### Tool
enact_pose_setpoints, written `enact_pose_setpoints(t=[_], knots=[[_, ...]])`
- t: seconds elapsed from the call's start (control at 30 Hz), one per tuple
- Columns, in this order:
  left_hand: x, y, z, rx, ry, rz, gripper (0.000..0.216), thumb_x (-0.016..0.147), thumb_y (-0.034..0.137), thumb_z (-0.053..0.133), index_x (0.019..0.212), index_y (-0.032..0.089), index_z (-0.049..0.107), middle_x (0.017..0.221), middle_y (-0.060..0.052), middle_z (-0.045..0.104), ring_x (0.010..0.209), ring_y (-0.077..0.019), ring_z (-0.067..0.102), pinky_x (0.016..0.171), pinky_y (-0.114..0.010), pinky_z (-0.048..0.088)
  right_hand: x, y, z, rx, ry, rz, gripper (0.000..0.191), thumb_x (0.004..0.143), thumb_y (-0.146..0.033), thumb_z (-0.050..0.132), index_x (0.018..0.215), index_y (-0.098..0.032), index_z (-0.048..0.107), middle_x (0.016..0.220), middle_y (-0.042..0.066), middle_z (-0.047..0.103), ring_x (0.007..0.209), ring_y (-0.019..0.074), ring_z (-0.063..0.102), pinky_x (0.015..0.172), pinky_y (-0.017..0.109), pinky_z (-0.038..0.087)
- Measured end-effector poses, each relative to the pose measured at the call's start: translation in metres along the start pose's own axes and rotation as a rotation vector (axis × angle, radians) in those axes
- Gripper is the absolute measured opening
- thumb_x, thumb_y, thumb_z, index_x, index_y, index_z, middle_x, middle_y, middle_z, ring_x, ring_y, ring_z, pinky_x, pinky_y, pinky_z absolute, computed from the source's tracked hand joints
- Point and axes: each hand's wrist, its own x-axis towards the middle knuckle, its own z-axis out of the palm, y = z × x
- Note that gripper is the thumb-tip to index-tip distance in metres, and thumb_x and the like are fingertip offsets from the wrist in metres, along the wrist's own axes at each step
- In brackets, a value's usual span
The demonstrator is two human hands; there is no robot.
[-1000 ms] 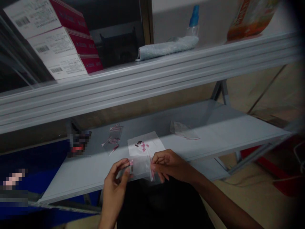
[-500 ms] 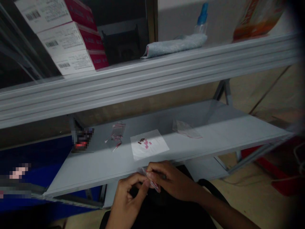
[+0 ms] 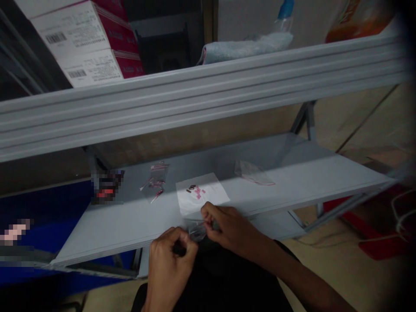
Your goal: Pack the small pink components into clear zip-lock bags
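Both my hands meet at the front edge of a grey shelf board (image 3: 107, 229). My left hand (image 3: 170, 264) is curled closed and my right hand (image 3: 224, 227) pinches, and between them they hold a small clear plastic bag (image 3: 196, 230). Just behind my right hand lies a white sheet (image 3: 211, 195) with a few small dark and pink pieces (image 3: 196, 191) on it. Left of the sheet rest small clear bags with pink strips (image 3: 155, 183).
Another clear empty bag (image 3: 253, 172) lies further right on the shelf board. An upper shelf rail (image 3: 208, 95) crosses the view, carrying stacked white and magenta boxes (image 3: 87, 39), a folded cloth (image 3: 247, 45) and a spray bottle (image 3: 286, 11). Blurred objects sit at the left.
My hands dropped from above the white sheet to the board's front edge, then shifted slightly. The bag, held flat a second ago, is now bunched between my fingers.
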Motion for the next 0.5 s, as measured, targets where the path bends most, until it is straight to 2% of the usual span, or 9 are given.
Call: enact_pose_setpoints(t=[0.07, 0.13, 0.2, 0.23, 0.3, 0.37, 0.43, 0.5], knots=[[0.004, -0.002, 0.003, -0.159, -0.011, -0.019, 0.019, 0.083, 0.021, 0.058, 0.064, 0.019, 0.060, 0.062, 0.001, 0.061, 0.061, -0.0147, 0.058, 0.060, -0.023, 0.043, 0.004, 0.001, 0.001, 0.047, 0.005, -0.067, 0.013, 0.088, -0.011, 0.054, 0.097, -0.020, 0.057, 0.087, 0.001, 0.062, 0.078, 0.0146, 0.058, 0.074, 0.028, 0.043], [0.011, -0.009, 0.005, -0.360, 0.110, -0.041, 0.008, 0.085, 0.026, 0.062, 0.087, 0.020, 0.067, 0.091, -0.003, 0.070, 0.084, -0.0183, 0.064, 0.077, -0.026, 0.048, 0.008, 0.003, 0.000, 0.181, 0.008, -0.118, 0.011, 0.093, -0.014, 0.051, 0.095, -0.020, 0.060, 0.086, 0.001, 0.062, 0.074, 0.0130, 0.058, 0.071, 0.026, 0.046], [0.019, -0.020, 0.007, -0.560, 0.241, -0.093, 0.036, 0.084, 0.031, 0.067, 0.118, 0.024, 0.061, 0.128, -0.007, 0.062, 0.116, -0.0222, 0.058, 0.097, -0.032, 0.044, 0.015, 0.006, 0.000, 0.358, 0.043, -0.131, 0.014, 0.095, -0.019, 0.050, 0.092, -0.019, 0.063, 0.085, 0.001, 0.062, 0.067, 0.0109, 0.059, 0.064, 0.023, 0.049], [0.023, -0.026, 0.008, -0.665, 0.234, -0.144, 0.046, 0.084, 0.034, 0.067, 0.128, 0.026, 0.055, 0.137, -0.007, 0.057, 0.124, -0.0234, 0.054, 0.102, -0.034, 0.041, 0.020, 0.009, 0.001, 0.446, 0.068, -0.130, 0.016, 0.096, -0.022, 0.050, 0.092, -0.019, 0.065, 0.086, 0.002, 0.062, 0.064, 0.0103, 0.059, 0.061, 0.023, 0.050], [0.031, -0.038, 0.009, -0.908, 0.074, -0.268, 0.054, 0.086, 0.038, 0.065, 0.136, 0.024, 0.048, 0.135, -0.012, 0.059, 0.121, -0.0261, 0.057, 0.101, -0.040, 0.044, 0.030, 0.017, 0.003, 0.596, 0.109, -0.123, 0.019, 0.095, -0.028, 0.053, 0.090, -0.018, 0.068, 0.088, 0.003, 0.061, 0.062, 0.0105, 0.061, 0.056, 0.023, 0.052], [0.039, -0.047, 0.010, -1.081, -0.072, -0.362, 0.059, 0.086, 0.038, 0.065, 0.139, 0.021, 0.045, 0.122, -0.014, 0.067, 0.105, -0.0260, 0.066, 0.091, -0.040, 0.050, 0.041, 0.025, 0.007, 0.711, 0.111, -0.100, 0.020, 0.092, -0.032, 0.058, 0.086, -0.017, 0.070, 0.087, 0.003, 0.060, 0.062, 0.0110, 0.062, 0.055, 0.024, 0.054], [0.047, -0.053, 0.011, -1.135, -0.084, -0.408, 0.064, 0.081, 0.030, 0.072, 0.138, 0.019, 0.045, 0.113, -0.013, 0.071, 0.092, -0.0211, 0.069, 0.083, -0.033, 0.052, 0.052, 0.033, 0.010, 0.790, 0.087, -0.058, 0.019, 0.088, -0.034, 0.064, 0.082, -0.017, 0.070, 0.085, 0.003, 0.061, 0.061, 0.0115, 0.062, 0.056, 0.025, 0.055], [0.056, -0.058, 0.012, -1.145, -0.029, -0.442, 0.069, 0.074, 0.021, 0.079, 0.135, 0.019, 0.047, 0.111, -0.011, 0.072, 0.088, -0.0162, 0.069, 0.081, -0.026, 0.050, 0.062, 0.040, 0.011, 0.842, 0.068, -0.021, 0.018, 0.084, -0.034, 0.069, 0.081, -0.017, 0.071, 0.083, 0.003, 0.062, 0.062, 0.0122, 0.063, 0.057, 0.025, 0.055]])
